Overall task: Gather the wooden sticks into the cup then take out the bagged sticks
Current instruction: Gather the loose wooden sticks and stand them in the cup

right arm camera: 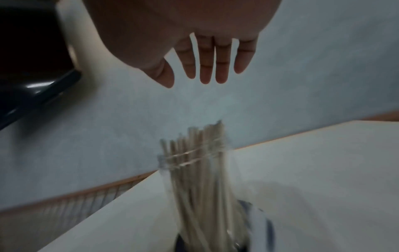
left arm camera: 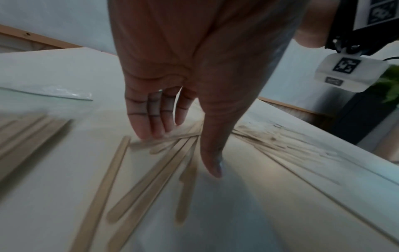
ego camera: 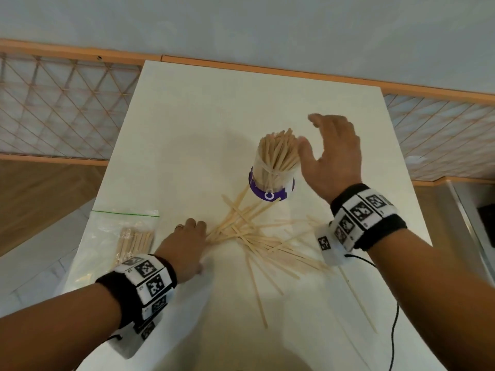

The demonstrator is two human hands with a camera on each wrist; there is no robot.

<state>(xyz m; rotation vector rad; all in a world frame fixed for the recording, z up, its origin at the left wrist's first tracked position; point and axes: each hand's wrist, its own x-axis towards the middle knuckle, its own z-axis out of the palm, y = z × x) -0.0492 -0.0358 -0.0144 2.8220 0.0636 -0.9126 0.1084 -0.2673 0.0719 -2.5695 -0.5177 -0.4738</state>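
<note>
A clear cup [ego camera: 272, 180] with a purple and white band stands mid-table, packed with upright wooden sticks [ego camera: 280, 151]; the same cup [right arm camera: 202, 196] shows blurred in the right wrist view. Loose wooden sticks [ego camera: 257, 236] lie scattered on the table in front of it. My left hand [ego camera: 187, 242] reaches down to the left end of that pile, straight fingers [left arm camera: 151, 124] touching the loose sticks [left arm camera: 164, 162]. My right hand [ego camera: 332, 153] hovers open just right of the cup's top, holding nothing. A clear zip bag of sticks [ego camera: 134, 239] lies at the left table edge.
The white table [ego camera: 203, 108] ends against a pale wall. A lattice railing [ego camera: 59, 103] runs on both sides behind it. A black cable [ego camera: 392, 330] trails from my right wrist over the near right of the table. A dark object [right arm camera: 28, 68] sits off to the right.
</note>
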